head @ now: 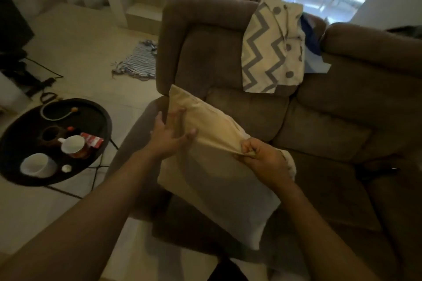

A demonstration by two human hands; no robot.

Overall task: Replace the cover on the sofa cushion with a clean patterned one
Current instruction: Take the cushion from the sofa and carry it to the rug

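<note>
Cushion (212,189) was held up over the sofa (342,109) seat, tilted, one corner twd the armrest. It was still inside the plain beige cover (205,121).

L hand (170,134) lay flat w/ fingers spread on the cushion's left face, prob. to brace it. R hand (260,157) pinched a fold of the beige cover at the right edge and pulled it taut. A bit of white inner pad (290,164) showed just past that hand, so the opening was likely there and stripping had barely begun.

Clean patterned cover (262,52) (zigzag + dots) hung over the sofa back, well apart, prob. parked w/in reach.

Round black tabletop (22,130) on the left held two mugs (37,164). Insides looked white, no drink visible.
</note>
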